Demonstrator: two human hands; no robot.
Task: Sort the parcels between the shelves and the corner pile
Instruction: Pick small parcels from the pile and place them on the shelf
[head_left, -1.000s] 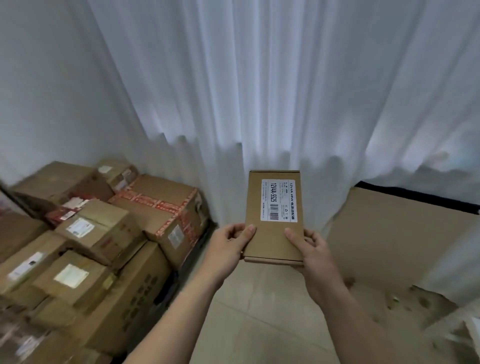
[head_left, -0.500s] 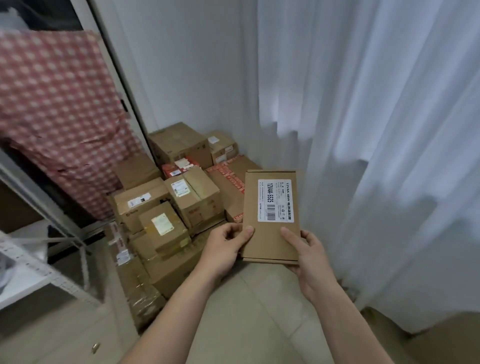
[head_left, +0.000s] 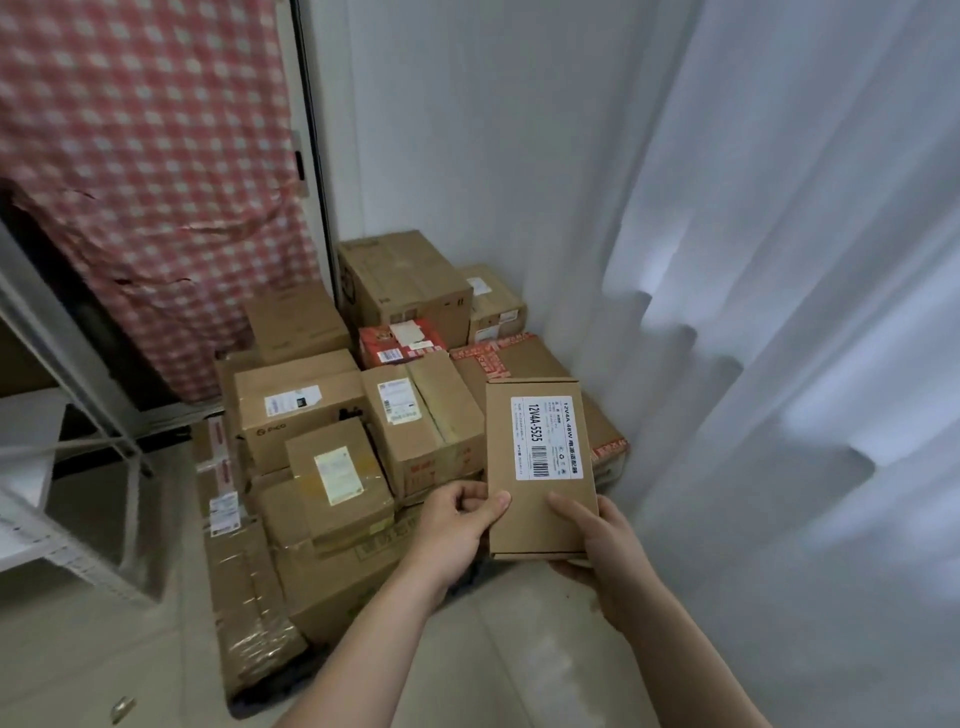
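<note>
**Flat parcel in both your hands, held up before the corner pile**

You hold a flat cardboard parcel (head_left: 540, 499) in the air with its long side running up and its face turned to you. Your left hand (head_left: 457, 530) pinches its lower left edge, thumb laid on the front. Your right hand (head_left: 597, 545) grasps the lower right corner, thumb on the front and fingers curled behind. A white label (head_left: 548, 439) on the upper half carries a barcode and reads 12V4A-5525, printed sideways.

The parcel touches nothing but your hands. From your viewpoint it covers part of a box with red tape (head_left: 511, 358) on the right side of the corner pile (head_left: 332, 457). That pile of brown cartons stands on the tiled floor (head_left: 509, 649) against the white wall (head_left: 467, 130), with a red carton (head_left: 402, 340) near its back.

A white curtain (head_left: 805, 312) hangs to your right and a red checked cloth (head_left: 145, 156) to your upper left. At the left edge stands a metal shelf (head_left: 31, 540); it is too blurred to say what it holds.
</note>
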